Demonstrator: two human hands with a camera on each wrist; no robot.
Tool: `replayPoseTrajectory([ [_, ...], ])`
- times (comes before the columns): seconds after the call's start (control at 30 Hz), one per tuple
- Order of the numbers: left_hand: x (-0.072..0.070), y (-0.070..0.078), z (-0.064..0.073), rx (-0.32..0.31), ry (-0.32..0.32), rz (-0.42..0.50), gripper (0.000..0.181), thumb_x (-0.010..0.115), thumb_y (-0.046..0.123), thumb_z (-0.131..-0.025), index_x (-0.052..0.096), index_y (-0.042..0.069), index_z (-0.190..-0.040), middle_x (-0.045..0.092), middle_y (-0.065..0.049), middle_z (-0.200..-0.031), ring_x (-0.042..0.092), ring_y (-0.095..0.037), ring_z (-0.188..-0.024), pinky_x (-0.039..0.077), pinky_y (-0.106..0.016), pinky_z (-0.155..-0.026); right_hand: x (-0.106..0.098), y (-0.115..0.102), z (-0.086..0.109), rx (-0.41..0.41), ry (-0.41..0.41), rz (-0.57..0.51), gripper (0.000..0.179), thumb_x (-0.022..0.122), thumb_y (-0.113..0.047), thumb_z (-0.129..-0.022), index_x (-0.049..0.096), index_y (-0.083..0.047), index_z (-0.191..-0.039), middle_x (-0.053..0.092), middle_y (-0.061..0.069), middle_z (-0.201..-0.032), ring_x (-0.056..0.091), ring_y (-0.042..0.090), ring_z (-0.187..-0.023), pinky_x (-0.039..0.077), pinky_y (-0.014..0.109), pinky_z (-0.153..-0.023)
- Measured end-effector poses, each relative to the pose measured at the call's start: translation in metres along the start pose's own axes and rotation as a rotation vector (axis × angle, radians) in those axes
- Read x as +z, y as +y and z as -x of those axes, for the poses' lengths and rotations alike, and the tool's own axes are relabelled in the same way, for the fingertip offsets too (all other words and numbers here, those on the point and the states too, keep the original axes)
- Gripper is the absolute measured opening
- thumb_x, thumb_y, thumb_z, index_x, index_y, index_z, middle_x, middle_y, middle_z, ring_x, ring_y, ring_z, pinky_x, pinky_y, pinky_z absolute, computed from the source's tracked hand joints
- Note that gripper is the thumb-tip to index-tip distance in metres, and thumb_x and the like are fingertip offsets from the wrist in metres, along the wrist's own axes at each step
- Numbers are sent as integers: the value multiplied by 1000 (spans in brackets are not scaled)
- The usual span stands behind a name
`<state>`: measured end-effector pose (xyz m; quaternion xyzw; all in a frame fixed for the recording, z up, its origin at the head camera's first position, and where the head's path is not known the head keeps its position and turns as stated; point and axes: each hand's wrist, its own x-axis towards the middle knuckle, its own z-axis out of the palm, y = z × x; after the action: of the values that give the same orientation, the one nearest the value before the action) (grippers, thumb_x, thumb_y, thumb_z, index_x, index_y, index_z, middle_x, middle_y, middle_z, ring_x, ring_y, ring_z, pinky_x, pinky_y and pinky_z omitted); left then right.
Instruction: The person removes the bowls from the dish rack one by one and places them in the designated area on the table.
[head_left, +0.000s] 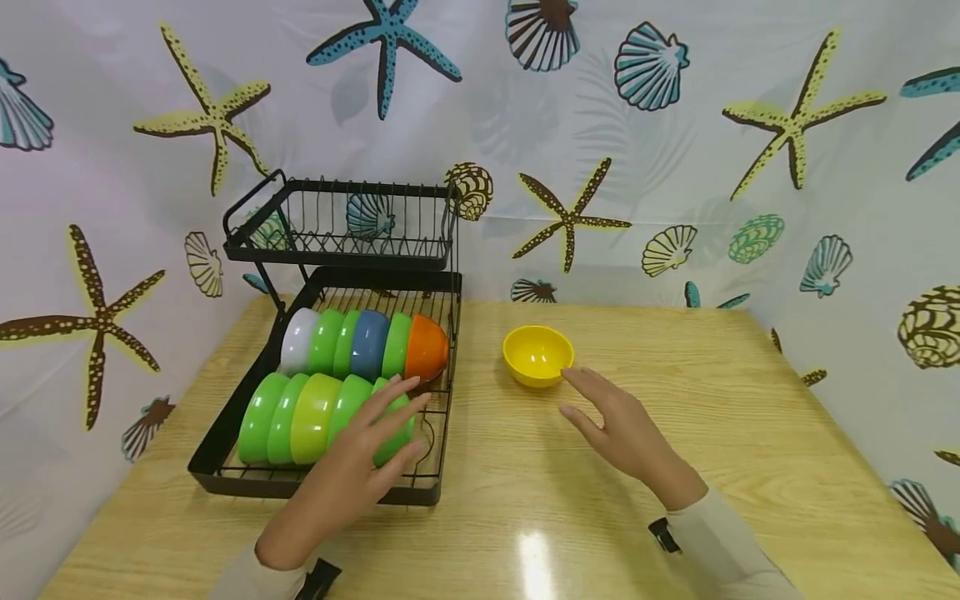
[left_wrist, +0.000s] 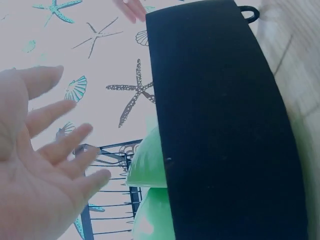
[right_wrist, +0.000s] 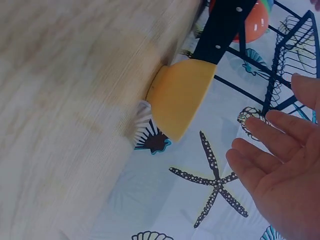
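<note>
A yellow bowl [head_left: 537, 357] stands upright on the wooden table, right of the black dish rack [head_left: 330, 492]. My right hand [head_left: 626, 433] hovers just beside its near right rim, fingers extended and holding nothing. In the right wrist view the yellow bowl [right_wrist: 182, 95] appears sideways, apart from the spread fingers. Over the rack's front right corner is my left hand [head_left: 360, 458], fingers spread, nothing held; it partly hides the front row of green bowls [head_left: 262, 417] and a yellow-green bowl [head_left: 313, 417]. Behind them stand a white bowl [head_left: 298, 340], a blue bowl [head_left: 369, 345], an orange bowl [head_left: 427, 348] and green ones.
The rack's upper tier [head_left: 337, 260] rises over its back part. A curtain [head_left: 480, 108] printed with starfish and shells hangs behind and at both sides of the wooden table [head_left: 675, 375]. The rack's tall black side wall [left_wrist: 225, 120] fills much of the left wrist view.
</note>
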<state>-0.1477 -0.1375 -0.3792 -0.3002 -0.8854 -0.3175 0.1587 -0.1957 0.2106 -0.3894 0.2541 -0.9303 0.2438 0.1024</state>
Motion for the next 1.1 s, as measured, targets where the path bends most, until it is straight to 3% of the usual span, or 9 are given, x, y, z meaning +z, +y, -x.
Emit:
replayPoseTrajectory([
  [0.13,-1,-2,-2,-41,85,-43,59,71,15,-88,48,11,-142,33,-11,-152,36,-36,-136,44,-55,-99,-5,-3,13,-9,28,-42,53,58,-27,-97,42,-7,-144,44,14,-146,39,38,-134,37,56,-105],
  [0.3,-4,-3,-3,-115,125,-57,62,74,12,-84,49,5,-140,37,-17,-148,42,-41,-131,46,-56,-96,-7,-8,25,-15,45,-72,54,59,-24,-97,41,-7,-145,43,16,-146,41,38,-133,39,57,-103],
  [0.5,-6,-2,-2,-199,115,-14,62,74,10,-85,48,5,-141,32,-21,-150,38,-44,-132,44,-60,-96,-7,-8,35,-21,57,-73,54,60,-21,-96,42,-4,-144,43,18,-145,42,38,-132,40,57,-102],
  [0.67,-4,-1,-2,-226,94,-10,64,73,12,-86,45,5,-142,30,-21,-151,37,-44,-132,44,-60,-97,-14,-5,44,22,55,-66,57,60,-24,-96,40,-7,-145,42,16,-147,41,37,-133,39,56,-103],
  [0.83,-3,-1,0,-219,82,-34,62,73,13,-86,46,3,-141,34,-21,-149,41,-45,-130,45,-59,-96,-23,0,51,54,72,-63,56,60,-23,-96,40,-8,-146,42,17,-146,41,39,-132,39,58,-102],
  [1.1,-3,-2,4,-214,69,-52,61,74,12,-85,48,0,-139,38,-22,-146,44,-43,-128,46,-57,-96,-27,2,57,27,93,-44,54,62,-18,-95,43,-8,-144,46,17,-144,45,37,-130,41,56,-99],
])
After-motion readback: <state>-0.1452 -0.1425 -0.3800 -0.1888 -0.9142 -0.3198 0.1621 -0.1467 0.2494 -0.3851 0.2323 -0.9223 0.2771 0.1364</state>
